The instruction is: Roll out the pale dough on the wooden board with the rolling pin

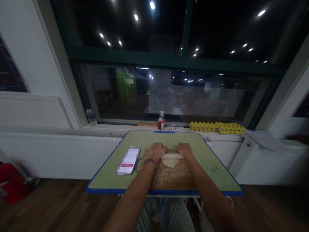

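A pale rolling pin (172, 156) lies crosswise over a thin, flattened piece of dough (170, 162). My left hand (158, 150) is on the pin's left end, and a beaded bracelet circles that wrist. At the other end, my right hand (184, 150) is on the pin in the same way. Both hands are closed over the ends and hide them. Beneath the dough is a wooden board (172, 180) dusted with what looks like flour.
The board rests on a green table (108, 177) with a blue edge. Left of it lies a phone (129, 161). On the windowsill stand a small red-labelled bottle (161, 121), a clear plastic bottle (91, 116) and yellow egg trays (217, 127). A radiator (60, 158) runs behind the table.
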Tool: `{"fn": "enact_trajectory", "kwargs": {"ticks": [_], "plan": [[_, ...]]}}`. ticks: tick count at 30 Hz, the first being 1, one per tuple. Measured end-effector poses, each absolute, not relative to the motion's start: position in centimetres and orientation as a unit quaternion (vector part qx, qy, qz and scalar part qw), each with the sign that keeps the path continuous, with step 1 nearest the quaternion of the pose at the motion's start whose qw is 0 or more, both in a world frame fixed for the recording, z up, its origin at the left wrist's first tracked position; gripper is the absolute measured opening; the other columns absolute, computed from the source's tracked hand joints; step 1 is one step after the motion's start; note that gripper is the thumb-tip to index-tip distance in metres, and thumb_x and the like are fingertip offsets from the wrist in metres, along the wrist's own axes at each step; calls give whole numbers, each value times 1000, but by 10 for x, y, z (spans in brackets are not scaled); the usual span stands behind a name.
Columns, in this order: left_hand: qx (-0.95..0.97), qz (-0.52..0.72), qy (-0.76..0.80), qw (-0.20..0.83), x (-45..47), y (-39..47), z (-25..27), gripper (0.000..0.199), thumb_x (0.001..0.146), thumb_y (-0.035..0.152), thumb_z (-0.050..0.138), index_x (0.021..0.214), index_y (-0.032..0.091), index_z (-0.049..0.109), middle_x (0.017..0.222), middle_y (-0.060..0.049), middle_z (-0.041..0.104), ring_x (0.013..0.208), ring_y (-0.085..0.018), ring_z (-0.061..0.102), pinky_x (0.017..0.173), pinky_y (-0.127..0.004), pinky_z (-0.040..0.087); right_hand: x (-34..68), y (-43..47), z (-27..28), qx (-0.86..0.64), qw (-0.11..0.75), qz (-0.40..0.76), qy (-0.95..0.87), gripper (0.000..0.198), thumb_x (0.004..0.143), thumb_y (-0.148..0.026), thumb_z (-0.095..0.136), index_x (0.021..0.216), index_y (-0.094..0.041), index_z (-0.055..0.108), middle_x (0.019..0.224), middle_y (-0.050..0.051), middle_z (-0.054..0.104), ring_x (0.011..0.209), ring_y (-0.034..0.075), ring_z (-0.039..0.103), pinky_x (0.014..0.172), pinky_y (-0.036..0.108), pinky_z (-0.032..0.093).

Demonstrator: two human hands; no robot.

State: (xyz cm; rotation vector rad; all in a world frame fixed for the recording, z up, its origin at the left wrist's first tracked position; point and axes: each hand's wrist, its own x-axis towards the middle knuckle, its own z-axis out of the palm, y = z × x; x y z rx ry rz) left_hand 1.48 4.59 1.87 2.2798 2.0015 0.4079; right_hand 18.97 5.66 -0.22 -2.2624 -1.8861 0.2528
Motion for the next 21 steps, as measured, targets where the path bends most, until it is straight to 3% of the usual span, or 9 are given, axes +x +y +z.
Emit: {"fn": "enact_trajectory", "kwargs": {"ticks": [11,21], "plan": [[760,125,636,38,14,38,24,44,87,44,41,95,17,75,112,-14,70,110,-30,61,89,-38,47,189,53,-1,-757,91,77,-642,46,91,-41,40,126,-19,60,132,11,60,130,29,43,98,37,38],[776,66,624,65,14,39,23,46,89,51,41,115,21,64,131,-14,57,128,-31,42,101,-44,38,188,52,-3,-753,83,64,-649,46,92,-44,40,125,-19,60,131,11,60,129,30,43,98,39,37]]}}
